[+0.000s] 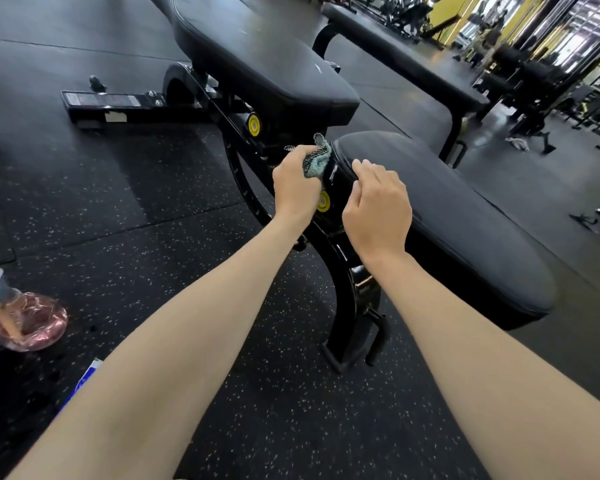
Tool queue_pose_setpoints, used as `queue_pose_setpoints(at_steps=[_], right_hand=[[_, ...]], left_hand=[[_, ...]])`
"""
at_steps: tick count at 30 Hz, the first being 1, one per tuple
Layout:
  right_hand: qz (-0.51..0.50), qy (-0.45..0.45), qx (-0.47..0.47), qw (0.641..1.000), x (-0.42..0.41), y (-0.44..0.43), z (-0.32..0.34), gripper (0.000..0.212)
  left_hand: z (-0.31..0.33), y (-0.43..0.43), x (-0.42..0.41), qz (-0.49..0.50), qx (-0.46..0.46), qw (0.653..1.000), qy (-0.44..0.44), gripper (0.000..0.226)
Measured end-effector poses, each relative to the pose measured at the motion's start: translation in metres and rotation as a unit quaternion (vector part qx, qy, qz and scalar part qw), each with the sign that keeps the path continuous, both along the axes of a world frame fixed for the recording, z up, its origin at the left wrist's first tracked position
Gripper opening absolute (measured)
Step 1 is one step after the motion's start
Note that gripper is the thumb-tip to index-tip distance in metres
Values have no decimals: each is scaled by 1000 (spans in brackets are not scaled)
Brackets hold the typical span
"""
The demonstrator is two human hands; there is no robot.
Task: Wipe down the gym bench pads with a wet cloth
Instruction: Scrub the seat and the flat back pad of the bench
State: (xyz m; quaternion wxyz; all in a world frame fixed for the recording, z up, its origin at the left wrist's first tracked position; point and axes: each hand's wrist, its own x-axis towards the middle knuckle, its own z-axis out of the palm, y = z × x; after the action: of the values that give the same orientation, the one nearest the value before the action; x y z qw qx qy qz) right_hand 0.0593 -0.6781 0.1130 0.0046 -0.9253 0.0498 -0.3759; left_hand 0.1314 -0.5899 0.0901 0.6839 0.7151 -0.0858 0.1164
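Wiping the narrow end of the seat pad, in the gap beside the back pad.

My left hand (293, 181) grips the bunched teal cloth (317, 159) and presses it on the end face of the seat pad (447, 209), at its upper edge, just beside the lower end of the back pad (264, 57). My right hand (378, 206) holds nothing. Its fingers are loosely bent and rest on the top of the same pad, near that end edge. To do this step well, I think I should spread the cloth flatter, pull it along the whole end edge from corner to corner, then continue over the top. I should also keep it away from the black frame (343, 282) and the yellow knob (323, 201) below, which may be dirty.
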Motion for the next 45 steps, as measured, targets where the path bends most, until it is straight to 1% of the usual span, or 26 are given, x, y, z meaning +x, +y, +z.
queue_pose_setpoints(at_steps=[5, 11, 15, 17, 18, 20, 21, 22, 24, 26, 28, 32, 35, 40, 43, 45], right_hand=[[-2, 10, -7, 1000, 1, -2, -1, 40], [-11, 18, -2, 1000, 0, 0, -1, 41], [-10, 25, 8, 1000, -3, 2, 2, 42], [-15, 32, 13, 999, -5, 4, 3, 42], [-16, 33, 19, 999, -5, 5, 4, 42], [-13, 33, 32, 999, -7, 7, 6, 42], [-10, 34, 33, 999, -7, 7, 6, 42], [-8, 36, 31, 999, -8, 6, 6, 41], [-3, 41, 31, 999, -7, 4, 7, 41], [3, 44, 43, 998, -8, 3, 9, 43], [9, 42, 50, 998, -9, 3, 9, 46], [5, 34, 46, 998, -8, 3, 7, 47], [-6, 8, 44, 999, -7, 8, 5, 47], [-23, 7, 50, 998, -6, 11, 5, 50], [-19, 18, 63, 998, -7, 10, 7, 51], [-13, 24, 69, 997, -8, 7, 9, 51]], left_hand=[[-2, 4, -18, -8, 15, 998, -56, 53], [-11, 10, -32, -37, 69, 989, -127, 48], [-17, 23, -39, -116, 89, 975, -168, 47], [-18, 32, -41, -130, 87, 975, -155, 47], [-18, 36, -42, -112, 74, 982, -133, 45], [-19, 39, -39, -36, 33, 995, -83, 36], [-18, 38, -38, 3, 17, 997, -75, 32], [-17, 34, -38, 26, 9, 996, -86, 30], [-14, 19, -44, 26, 4, 992, -126, 31], [-13, 0, -54, 11, -11, 991, -135, 33], [-13, -15, -62, 20, -32, 992, -124, 33], [-10, -21, -50, 50, -34, 992, -114, 29], [-4, -19, -32, 59, -57, 994, -72, 28], [-2, -17, -11, 55, -35, 996, -55, 29], [5, -13, 10, 48, -22, 999, 0, 30], [7, -8, 25, 23, 28, 999, 37, 33]])
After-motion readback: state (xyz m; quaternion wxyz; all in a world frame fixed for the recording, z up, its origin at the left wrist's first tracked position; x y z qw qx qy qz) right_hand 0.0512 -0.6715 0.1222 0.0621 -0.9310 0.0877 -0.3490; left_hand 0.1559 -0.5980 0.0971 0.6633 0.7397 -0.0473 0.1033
